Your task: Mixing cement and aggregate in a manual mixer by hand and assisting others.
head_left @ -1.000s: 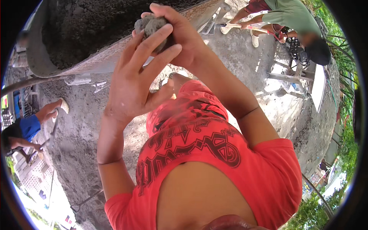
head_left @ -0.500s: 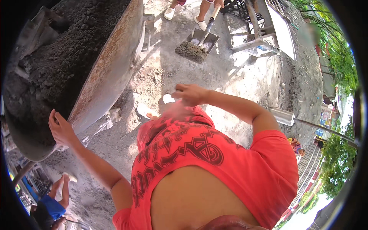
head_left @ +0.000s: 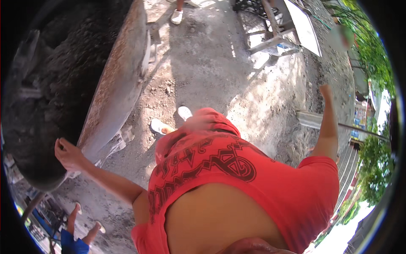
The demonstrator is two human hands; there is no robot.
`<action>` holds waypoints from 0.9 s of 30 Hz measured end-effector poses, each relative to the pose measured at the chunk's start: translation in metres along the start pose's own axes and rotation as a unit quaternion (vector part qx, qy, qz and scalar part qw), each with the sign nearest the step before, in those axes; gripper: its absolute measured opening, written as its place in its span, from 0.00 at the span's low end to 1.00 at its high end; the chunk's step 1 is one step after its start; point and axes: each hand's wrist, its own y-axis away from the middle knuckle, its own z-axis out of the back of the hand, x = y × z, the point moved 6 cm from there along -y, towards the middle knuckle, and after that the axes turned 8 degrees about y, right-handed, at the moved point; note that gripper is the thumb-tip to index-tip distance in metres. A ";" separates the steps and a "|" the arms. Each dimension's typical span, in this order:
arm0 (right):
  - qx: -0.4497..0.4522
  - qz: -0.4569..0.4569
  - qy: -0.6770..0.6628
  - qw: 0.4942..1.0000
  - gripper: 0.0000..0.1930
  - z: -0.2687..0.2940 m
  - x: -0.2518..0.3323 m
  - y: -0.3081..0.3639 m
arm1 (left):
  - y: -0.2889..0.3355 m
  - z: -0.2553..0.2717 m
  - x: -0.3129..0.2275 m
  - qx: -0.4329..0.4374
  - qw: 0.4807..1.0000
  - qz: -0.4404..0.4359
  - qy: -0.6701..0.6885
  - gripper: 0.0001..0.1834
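At the left stands a big metal trough point(head_left: 112, 80) with a worn, rusty side, and dark grey gritty material point(head_left: 72, 80) in it. My left hand point(head_left: 69, 155) is at the trough's near end, fingers loosely curled with a gap by the thumb and nothing seen in them. Whether it touches the rim, I cannot tell. My right hand point(head_left: 325, 91) is held far out to the right, over the ground and away from the trough. It looks small and blurred, and its fingers do not show clearly.
A wooden frame point(head_left: 275, 42) with a pale board point(head_left: 302, 27) stands ahead to the right. A grey flat piece point(head_left: 309, 120) joins a long rod point(head_left: 363, 132) at the right. One person's shoe point(head_left: 176, 17) shows at the top; another person in blue shorts point(head_left: 74, 243) is lower left.
My right hand has swung from my waist out to the right. My left hand has dropped slightly along the trough. The co-worker's shovel with its grey load has left the view.
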 end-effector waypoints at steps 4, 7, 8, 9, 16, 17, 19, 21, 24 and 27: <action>0.300 0.279 -0.421 0.809 0.31 0.142 0.427 0.141 | -0.012 0.066 -0.069 0.038 0.999 0.012 -0.034 0.21; 0.204 0.488 -0.364 0.767 0.29 0.283 0.556 0.238 | -0.018 0.053 -0.058 0.126 0.990 0.042 0.039 0.21; 0.156 0.542 -0.394 0.726 0.27 0.332 0.582 0.267 | -0.029 0.051 -0.041 0.108 0.990 0.024 0.089 0.20; 0.106 0.586 -0.392 0.701 0.25 0.386 0.598 0.293 | -0.037 0.051 -0.026 0.093 0.986 0.000 0.139 0.19; -0.211 0.646 -0.574 0.457 0.13 0.651 0.555 0.406 | -0.058 0.068 0.029 -0.033 0.979 -0.028 0.197 0.12; -0.247 0.645 -0.601 0.402 0.12 0.670 0.544 0.414 | -0.057 0.067 0.023 -0.032 0.979 -0.029 0.200 0.12; -0.282 0.625 -0.627 0.370 0.10 0.703 0.536 0.422 | -0.053 0.075 0.004 -0.085 0.980 -0.093 0.154 0.11; -0.315 0.605 -0.649 0.335 0.08 0.725 0.526 0.422 | -0.051 0.075 0.002 -0.075 0.978 -0.052 0.188 0.11; -0.308 0.540 -0.725 0.297 0.06 0.740 0.520 0.406 | -0.047 0.079 0.008 -0.120 0.973 -0.047 0.191 0.14; -0.180 0.501 -0.793 0.298 0.09 0.738 0.535 0.371 | -0.043 0.083 0.003 -0.156 0.974 -0.125 0.109 0.16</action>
